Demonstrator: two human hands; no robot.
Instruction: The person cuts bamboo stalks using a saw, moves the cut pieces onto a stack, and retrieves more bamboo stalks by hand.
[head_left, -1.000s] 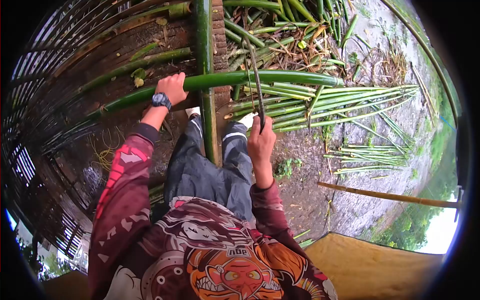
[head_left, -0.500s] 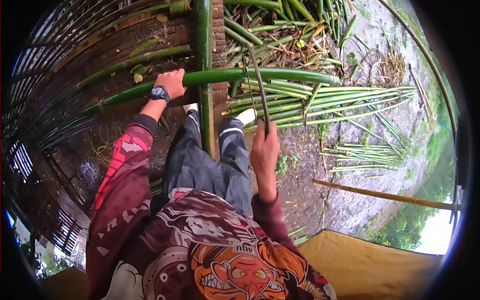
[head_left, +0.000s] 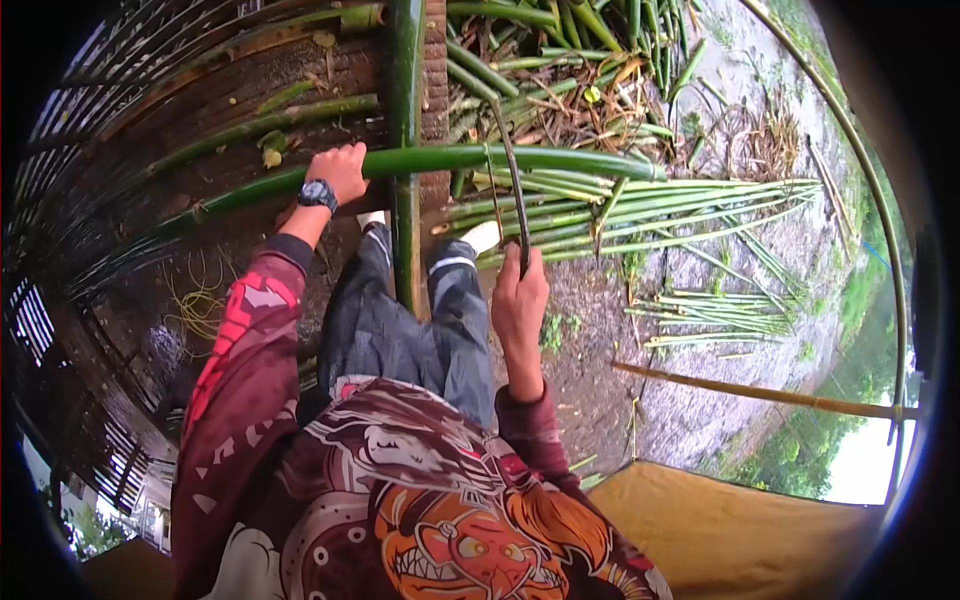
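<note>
A long green bamboo pole (head_left: 570, 158) lies crosswise on an upright-looking green bamboo rail (head_left: 405, 100). My left hand (head_left: 338, 172), with a watch at the wrist, is closed around the pole left of the rail. My right hand (head_left: 520, 300) grips the handle end of a bow saw (head_left: 516, 180) with a dark bent frame. Its thin blade crosses the pole to the right of the rail, at a pale mark on the green surface. How deep the blade sits cannot be made out.
Cut bamboo lengths (head_left: 700, 198) lie in a bundle on the wet ground, with a smaller stack (head_left: 715, 315) nearer. Offcuts and dry leaves (head_left: 560, 100) heap up at the top. A tan tarp (head_left: 720, 520) hangs at lower right, below a horizontal bamboo pole (head_left: 760, 393).
The whole view has shifted slightly, so things sit a little lower and further left. Both hands keep their grips, and the saw still crosses the pole at the same spot.
</note>
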